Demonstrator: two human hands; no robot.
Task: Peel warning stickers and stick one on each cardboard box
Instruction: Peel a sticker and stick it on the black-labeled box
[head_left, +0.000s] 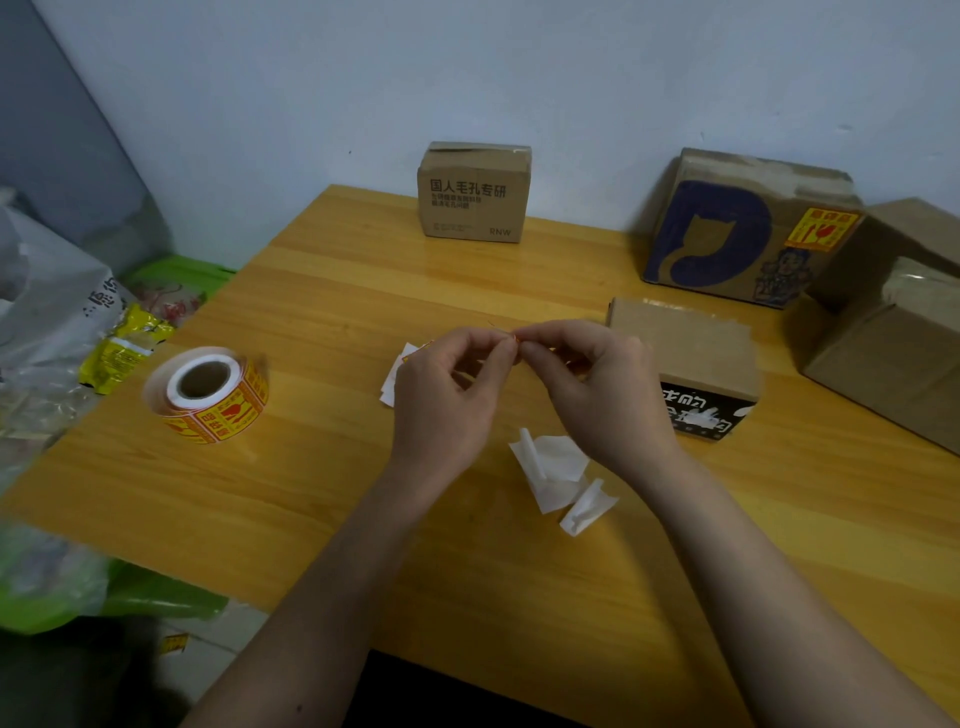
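Two hands are held together above the table (322, 499), fingertips meeting at one point: the left hand (447, 395) and the right hand (592, 384) both pinch a sticker (515, 339), of which only a sliver of red and yellow edge is seen between the fingers. White backing (396, 375) shows behind the left hand, so the sticker is judged to be mid-peel, the hands kept close so that a corner can be picked apart. Discarded backing scraps (558, 475) lie just below the right wrist, dropped where they are out of the way. The roll (208, 395) has been left on its side to the left, well apart from the hands. One box, the cat box (727, 234), already carries a sticker at its upper right corner. The small box (691, 358) lies just beside the right hand, the far box (474, 191) stands by the wall, and the plain box (893, 332) sits at the right edge; no sticker is seen on these three
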